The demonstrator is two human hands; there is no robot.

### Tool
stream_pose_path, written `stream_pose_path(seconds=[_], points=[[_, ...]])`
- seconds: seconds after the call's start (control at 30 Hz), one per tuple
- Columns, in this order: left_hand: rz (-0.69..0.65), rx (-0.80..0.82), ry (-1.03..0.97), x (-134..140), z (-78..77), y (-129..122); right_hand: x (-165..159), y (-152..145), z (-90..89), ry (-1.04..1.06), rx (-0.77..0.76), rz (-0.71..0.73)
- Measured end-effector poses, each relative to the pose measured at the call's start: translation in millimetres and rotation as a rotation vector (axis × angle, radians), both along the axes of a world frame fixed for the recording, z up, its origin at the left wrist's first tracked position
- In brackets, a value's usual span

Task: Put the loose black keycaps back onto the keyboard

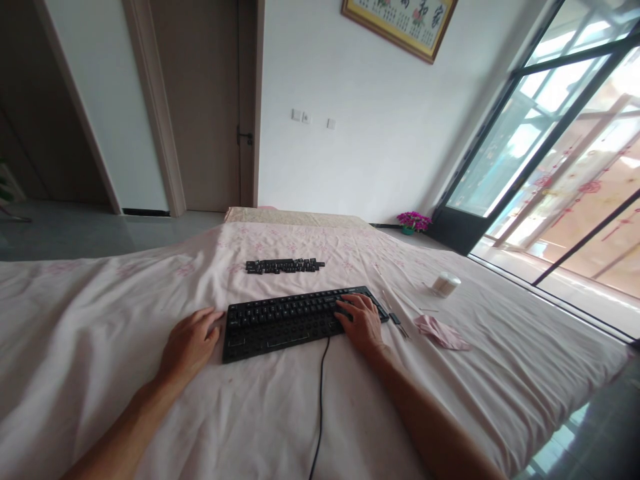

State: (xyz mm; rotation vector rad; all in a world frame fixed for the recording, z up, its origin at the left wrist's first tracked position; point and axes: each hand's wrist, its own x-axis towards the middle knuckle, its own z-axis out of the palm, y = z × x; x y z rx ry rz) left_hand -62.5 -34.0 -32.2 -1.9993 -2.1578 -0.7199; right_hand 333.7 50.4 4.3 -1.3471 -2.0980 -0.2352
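A black keyboard (285, 310) lies on the bed cover, tilted slightly up to the right. Its upper rows carry keycaps, while several lower rows are bare of them. My left hand (193, 341) rests beside the keyboard's left end, fingers loosely extended toward its edge; whether they touch it is hard to tell. Over the right part of the keyboard lies my right hand (361, 325), its fingers spread and bent onto the keys. Beyond the keyboard, loose black keycaps (285, 266) are gathered in rows. A black cable (321, 400) runs from the keyboard toward me.
To the right are a small black tool (395, 320), a crumpled pink cloth (440, 333) and a clear round container (446, 285) with white contents. A few thin sticks lie near them. The pale pink bed cover (125, 300) has folds. Purple flowers (414, 221) stand by the glass door.
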Motion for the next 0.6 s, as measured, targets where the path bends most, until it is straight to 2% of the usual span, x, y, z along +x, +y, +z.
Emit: stream_pose_path(seconds=[0.6], points=[[0.001, 0.035, -0.031, 1.6, 1.1, -0.3, -2.2, -2.1, 2.5, 0.016, -0.014, 0.027]])
